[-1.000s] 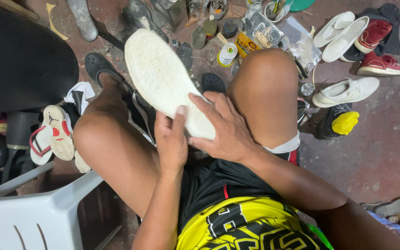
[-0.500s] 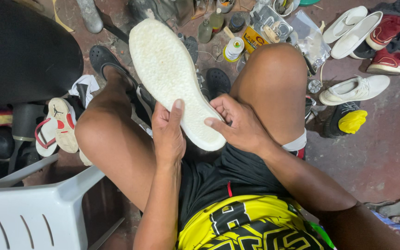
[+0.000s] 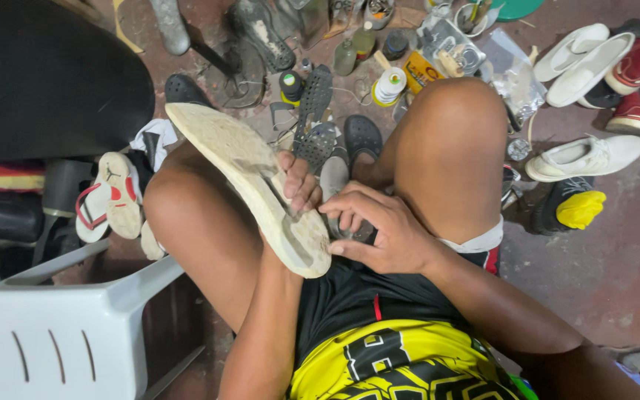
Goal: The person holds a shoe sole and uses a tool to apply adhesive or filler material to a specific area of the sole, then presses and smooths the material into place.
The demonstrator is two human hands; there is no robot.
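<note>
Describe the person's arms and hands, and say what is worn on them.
Both arms are bare from upper arm to fingertips; no sleeve reaches the forearms. The left hand and right hand wear no gloves, and no rings, watch or bands show. Fingernails are short. No marks or tattoos are visible on either forearm.

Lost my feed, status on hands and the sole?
Left hand grips the white shoe sole, tilted on edge. Right hand touches its heel end. Nothing in between.
</note>
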